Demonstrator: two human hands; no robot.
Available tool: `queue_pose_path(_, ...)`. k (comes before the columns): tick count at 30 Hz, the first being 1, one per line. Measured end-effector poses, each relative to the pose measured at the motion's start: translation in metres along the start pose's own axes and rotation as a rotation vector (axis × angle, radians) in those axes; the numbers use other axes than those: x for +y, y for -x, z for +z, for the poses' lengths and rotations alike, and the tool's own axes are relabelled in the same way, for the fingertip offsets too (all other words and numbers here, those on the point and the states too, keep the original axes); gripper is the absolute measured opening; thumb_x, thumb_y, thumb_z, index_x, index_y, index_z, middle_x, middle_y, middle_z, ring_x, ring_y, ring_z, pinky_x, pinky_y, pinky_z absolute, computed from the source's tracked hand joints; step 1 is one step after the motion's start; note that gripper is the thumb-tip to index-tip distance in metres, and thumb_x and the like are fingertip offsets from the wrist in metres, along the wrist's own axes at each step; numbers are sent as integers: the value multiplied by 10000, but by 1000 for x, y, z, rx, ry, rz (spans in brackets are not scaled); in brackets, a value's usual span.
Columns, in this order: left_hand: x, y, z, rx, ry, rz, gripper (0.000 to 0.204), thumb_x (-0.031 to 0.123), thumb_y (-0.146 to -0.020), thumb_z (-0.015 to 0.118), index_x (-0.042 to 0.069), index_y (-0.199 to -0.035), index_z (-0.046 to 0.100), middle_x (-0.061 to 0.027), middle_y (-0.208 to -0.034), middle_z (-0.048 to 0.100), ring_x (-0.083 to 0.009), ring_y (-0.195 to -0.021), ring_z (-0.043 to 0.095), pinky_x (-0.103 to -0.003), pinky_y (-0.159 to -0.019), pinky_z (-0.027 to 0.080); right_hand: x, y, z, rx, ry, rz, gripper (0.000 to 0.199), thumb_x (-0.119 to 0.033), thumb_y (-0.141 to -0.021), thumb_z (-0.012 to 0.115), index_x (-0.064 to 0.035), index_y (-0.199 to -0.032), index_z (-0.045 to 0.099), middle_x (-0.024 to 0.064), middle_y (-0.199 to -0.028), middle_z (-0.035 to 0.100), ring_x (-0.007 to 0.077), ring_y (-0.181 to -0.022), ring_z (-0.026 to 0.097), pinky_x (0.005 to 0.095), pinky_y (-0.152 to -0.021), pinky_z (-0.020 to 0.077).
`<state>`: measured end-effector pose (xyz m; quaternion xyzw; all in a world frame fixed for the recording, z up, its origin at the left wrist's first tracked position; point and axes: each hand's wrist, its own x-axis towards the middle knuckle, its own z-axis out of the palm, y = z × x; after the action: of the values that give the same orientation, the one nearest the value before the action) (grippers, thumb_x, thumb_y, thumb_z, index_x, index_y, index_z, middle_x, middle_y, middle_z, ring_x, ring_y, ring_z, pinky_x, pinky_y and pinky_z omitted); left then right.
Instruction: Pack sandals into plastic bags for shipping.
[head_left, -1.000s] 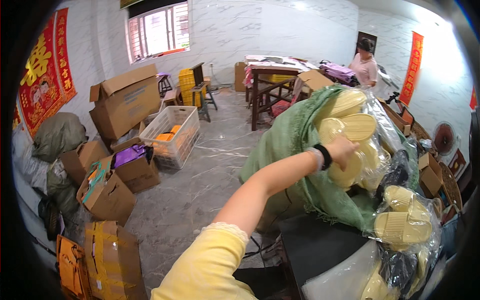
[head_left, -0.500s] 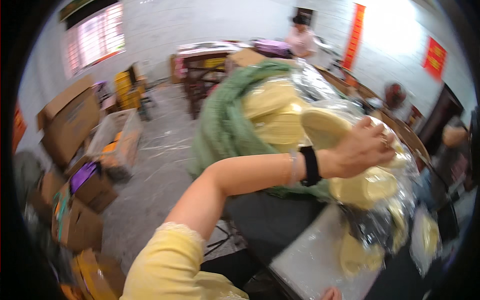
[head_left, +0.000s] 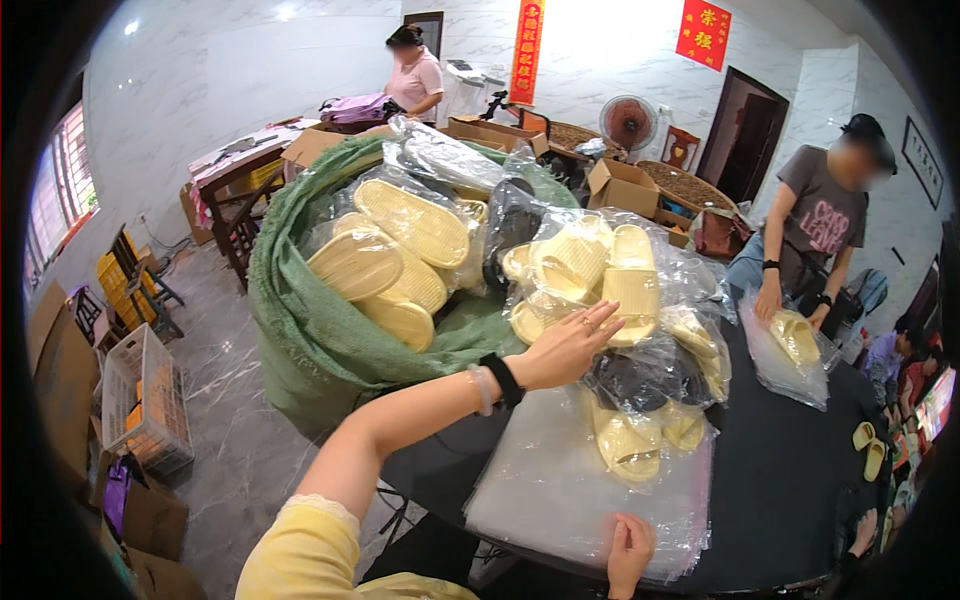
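My left hand (head_left: 570, 345) reaches over a heap of pale yellow slippers in clear plastic bags, its fingers stretched out and touching the lower end of a bagged slipper (head_left: 632, 262). More yellow slippers (head_left: 412, 222) in bags fill a green woven sack (head_left: 300, 325) beside the forearm. Some dark bagged slippers (head_left: 645, 382) lie below the heap. Flat clear plastic bags (head_left: 545, 475) are stacked on the black table (head_left: 775, 470). Over that stack's near edge is my right hand (head_left: 630, 548), fingers curled in, with nothing visible in them.
Across the table a person (head_left: 825, 205) handles a bagged yellow slipper (head_left: 795, 338). Another person (head_left: 415, 80) stands at the back table. A loose pair of slippers (head_left: 872, 450) lies at the right. A white crate (head_left: 145, 400) and cardboard boxes (head_left: 155, 505) stand on the left floor.
My view has swung to the right. The slipper that was under my left hand now rests on the heap, and the fingers have straightened. More of my right hand shows.
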<state>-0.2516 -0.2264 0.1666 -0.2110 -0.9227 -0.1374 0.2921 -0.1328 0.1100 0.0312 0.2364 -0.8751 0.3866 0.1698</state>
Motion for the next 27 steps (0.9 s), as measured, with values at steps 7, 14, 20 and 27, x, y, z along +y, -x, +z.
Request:
queue_pose_path(7, -69, 97, -163, 102, -482, -401, 1136, 307, -577, 841, 38, -1448, 164, -285, -1468, 147, -409, -1364, 160, -435, -1109, 189, -26, -9, -2, 41, -27, 141, 86, -58, -813, 596, -17, -861, 654, 117, -893, 631, 285, -841, 575, 368, -769, 433)
queue_pose_path(14, -167, 157, -277, -270, 211, -757, 1169, 209, -440, 887, 22, -1395, 241, -218, -1289, 461, -325, -1140, 486, -340, -984, 381, -20, -13, -3, 96, 26, 10, 113, -103, -779, 638, -122, -879, 686, 26, -886, 647, 242, -814, 572, 360, -744, 407)
queue_pose_path(20, -131, 118, -263, -306, -139, -585, 543, 124, -447, 849, 36, -947, 656, -119, -978, 644, -289, -927, 598, -361, -846, 463, -21, -10, -5, 91, 44, 19, 116, -111, -778, 646, -133, -883, 691, 16, -892, 650, 233, -823, 577, 350, -746, 411)
queue_pose_path(27, -66, 5, -284, 327, -442, -65, 605, 67, -528, 806, -18, -1077, 567, -148, -1126, 547, -314, -997, 549, -374, -870, 446, -20, -14, -5, 109, 36, 28, 111, -109, -779, 655, -135, -880, 691, 9, -906, 654, 229, -832, 585, 350, -757, 421)
